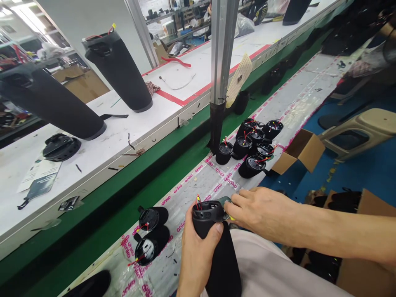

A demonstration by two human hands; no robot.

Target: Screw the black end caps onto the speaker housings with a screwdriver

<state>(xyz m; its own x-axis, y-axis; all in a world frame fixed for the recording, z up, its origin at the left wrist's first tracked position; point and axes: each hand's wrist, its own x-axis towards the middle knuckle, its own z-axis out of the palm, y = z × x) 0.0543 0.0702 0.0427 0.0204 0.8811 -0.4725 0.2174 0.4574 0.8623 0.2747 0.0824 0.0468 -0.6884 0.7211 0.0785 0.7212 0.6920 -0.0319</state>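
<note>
My left hand (198, 251) is wrapped round a black cylindrical speaker body (221, 260), near its open top. The body leans against my lap, and a red, black and yellow wire lead (198, 203) sticks up from its opening. At the right side of the rim, my right hand (250, 208) is closed on a small tool (227, 201) with dark green and yellow parts. The fingers hide most of this tool, so its kind is unclear. Its tip seems to be at the rim, but contact cannot be made out.
Several similar speaker bodies (244, 143) stand ahead on the taped ledge (213, 181); two more (154, 245) lie at left. A metal post (223, 49) rises beside a white workbench (167, 113) holding tall speakers (120, 70). At right are a cardboard box (301, 150) and a beige stool (365, 128).
</note>
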